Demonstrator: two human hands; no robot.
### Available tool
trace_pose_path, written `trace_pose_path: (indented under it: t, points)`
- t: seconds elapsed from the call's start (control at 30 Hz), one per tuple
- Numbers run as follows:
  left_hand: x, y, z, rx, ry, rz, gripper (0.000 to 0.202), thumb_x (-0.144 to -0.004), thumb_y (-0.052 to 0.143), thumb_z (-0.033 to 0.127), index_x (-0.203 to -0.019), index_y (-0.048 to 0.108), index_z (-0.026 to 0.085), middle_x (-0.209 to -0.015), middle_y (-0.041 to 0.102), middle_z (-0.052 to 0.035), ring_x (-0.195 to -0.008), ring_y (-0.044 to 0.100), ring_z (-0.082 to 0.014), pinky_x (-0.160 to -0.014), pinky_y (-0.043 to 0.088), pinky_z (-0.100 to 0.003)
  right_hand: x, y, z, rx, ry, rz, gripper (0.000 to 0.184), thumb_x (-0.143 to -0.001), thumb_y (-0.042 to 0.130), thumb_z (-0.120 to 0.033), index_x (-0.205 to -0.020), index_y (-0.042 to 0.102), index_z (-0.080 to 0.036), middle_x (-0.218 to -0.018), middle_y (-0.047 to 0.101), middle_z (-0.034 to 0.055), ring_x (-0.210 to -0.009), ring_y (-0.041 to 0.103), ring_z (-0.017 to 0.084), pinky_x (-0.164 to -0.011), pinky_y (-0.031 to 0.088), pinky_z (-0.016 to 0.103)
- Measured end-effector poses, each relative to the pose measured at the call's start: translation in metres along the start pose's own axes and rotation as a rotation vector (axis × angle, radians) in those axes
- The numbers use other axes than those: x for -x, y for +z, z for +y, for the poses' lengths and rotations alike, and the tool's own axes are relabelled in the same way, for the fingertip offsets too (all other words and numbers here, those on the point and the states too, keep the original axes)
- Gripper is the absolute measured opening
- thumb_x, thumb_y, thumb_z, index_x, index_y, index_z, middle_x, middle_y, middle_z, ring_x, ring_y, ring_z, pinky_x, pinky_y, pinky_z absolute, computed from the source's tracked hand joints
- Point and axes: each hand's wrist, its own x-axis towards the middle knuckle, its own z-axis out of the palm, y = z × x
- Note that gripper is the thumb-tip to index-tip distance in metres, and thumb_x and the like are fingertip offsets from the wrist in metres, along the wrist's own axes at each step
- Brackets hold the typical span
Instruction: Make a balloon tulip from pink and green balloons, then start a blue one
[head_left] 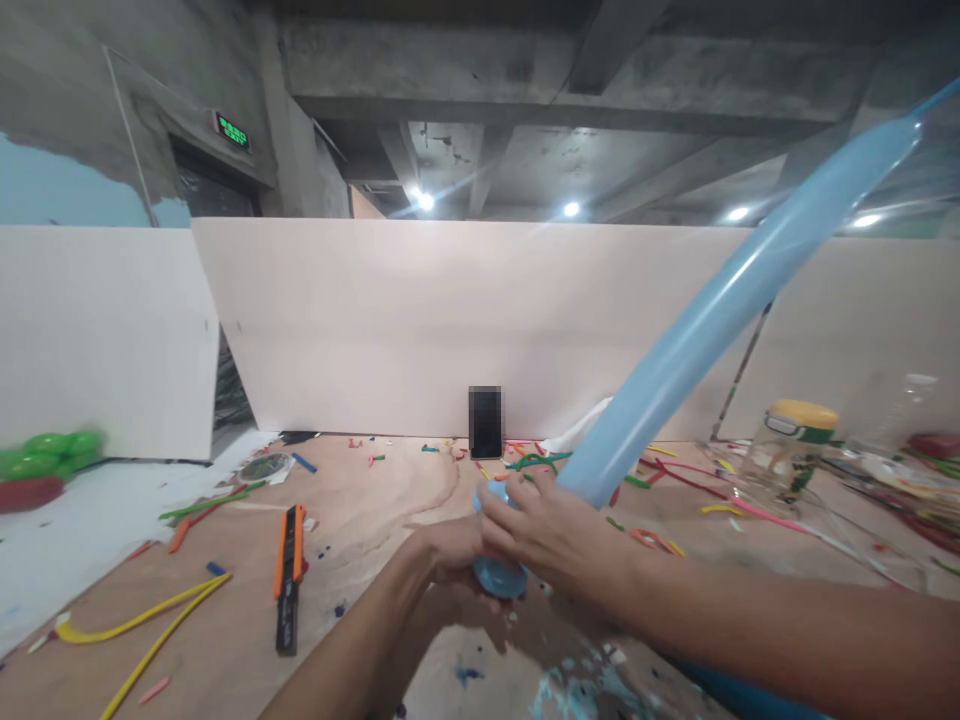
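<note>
A long light-blue modelling balloon (720,300) rises from my hands up toward the top right corner. My right hand (551,530) is closed around its lower end, fingers curled over a small twisted bubble. My left hand (450,560) is underneath, gripping the same blue bubble (501,578) from below; its fingers are mostly hidden by the right hand. Both hands hover just above a brown worktable (360,510).
An orange-and-black utility knife (289,575) lies left of my hands, with yellow uninflated balloons (142,625) beyond it. Coloured balloon scraps litter the table. A dark phone (486,422) leans on the white partition (450,320). A yellow-lidded jar (795,440) stands right; green balloons (52,450) far left.
</note>
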Motion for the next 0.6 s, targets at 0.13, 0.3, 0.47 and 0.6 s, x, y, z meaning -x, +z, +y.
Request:
trace_pose_path:
  t: [0.13, 0.3, 0.47, 0.6]
  points:
    - [0.001, -0.001, 0.009, -0.156, -0.044, 0.025, 0.021, -0.049, 0.066, 0.005, -0.069, 0.065, 0.012, -0.062, 0.062, -0.0011, -0.059, 0.059, -0.0166, -0.054, 0.051, -0.030, 0.005, 0.018, -0.008, 0.048, 0.108, -0.036, 0.041, -0.078, 0.053, -0.017, -0.118, 0.046, -0.018, -0.098, 0.062, 0.0126, -0.073, 0.059, 0.025, -0.059, 0.042, 0.037]
    - [0.006, -0.002, 0.019, -0.454, 0.011, 0.053, 0.022, -0.047, 0.063, 0.008, -0.068, 0.063, 0.012, -0.064, 0.059, 0.0012, -0.059, 0.054, -0.0137, -0.051, 0.047, -0.025, 0.008, 0.012, -0.011, -0.048, 0.098, -0.025, 0.062, -0.069, 0.063, -0.021, -0.126, 0.040, -0.015, -0.105, 0.060, 0.0184, -0.087, 0.058, 0.031, -0.064, 0.043, 0.038]
    - [0.012, -0.005, 0.027, -0.665, 0.205, 0.186, 0.013, -0.051, 0.056, 0.009, -0.063, 0.058, 0.014, -0.060, 0.051, 0.0036, -0.057, 0.042, -0.0094, -0.047, 0.036, -0.019, 0.006, -0.011, 0.006, -0.131, 0.301, -0.194, 0.090, -0.067, 0.064, -0.054, -0.138, 0.027, -0.012, -0.084, 0.063, 0.0160, -0.070, 0.060, 0.031, -0.058, 0.042, 0.038]
    - [0.016, 0.001, 0.032, -0.622, 0.193, 0.198, 0.006, -0.052, 0.055, 0.011, -0.057, 0.053, 0.014, -0.058, 0.048, 0.0034, -0.055, 0.040, -0.0090, -0.046, 0.033, -0.019, 0.011, -0.013, 0.016, -0.178, 0.291, -0.131, 0.084, -0.078, 0.042, -0.057, -0.141, 0.020, -0.005, -0.090, 0.063, 0.0186, -0.079, 0.059, 0.033, -0.067, 0.042, 0.043]
